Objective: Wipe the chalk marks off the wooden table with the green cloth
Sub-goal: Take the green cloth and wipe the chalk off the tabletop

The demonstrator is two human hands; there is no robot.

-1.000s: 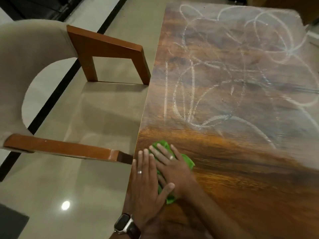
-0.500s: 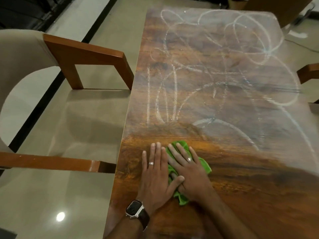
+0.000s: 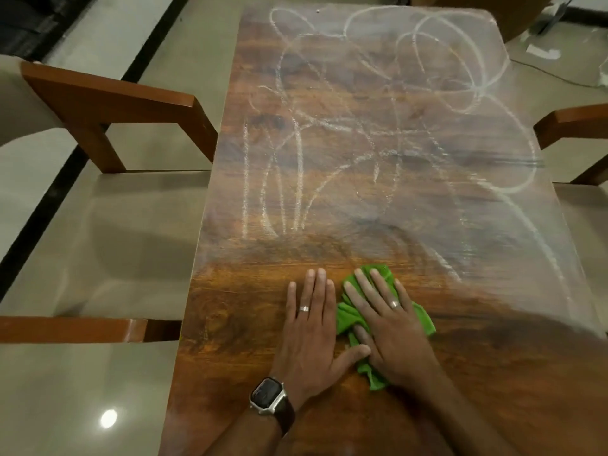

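Wooden table (image 3: 256,324): near strip bare and glossy; middle and far surface covered in white chalk marks (image 3: 378,103), loops and upright strokes, with a pale smeared haze toward the right edge
Green cloth (image 3: 348,315): bunched flat on the near strip, now nearer the table's middle than a second ago, when it lay by the left edge
Right hand (image 3: 388,327): open, fingers spread, palm pressing down on the cloth; ring on one finger
Left hand (image 3: 309,327): open and flat on bare wood just beside the cloth, thumb touching it; ring and wristwatch (image 3: 267,395) worn
Both hands have shifted rightward together
Armchair (image 3: 108,103): at left, wooden arms against the table edge
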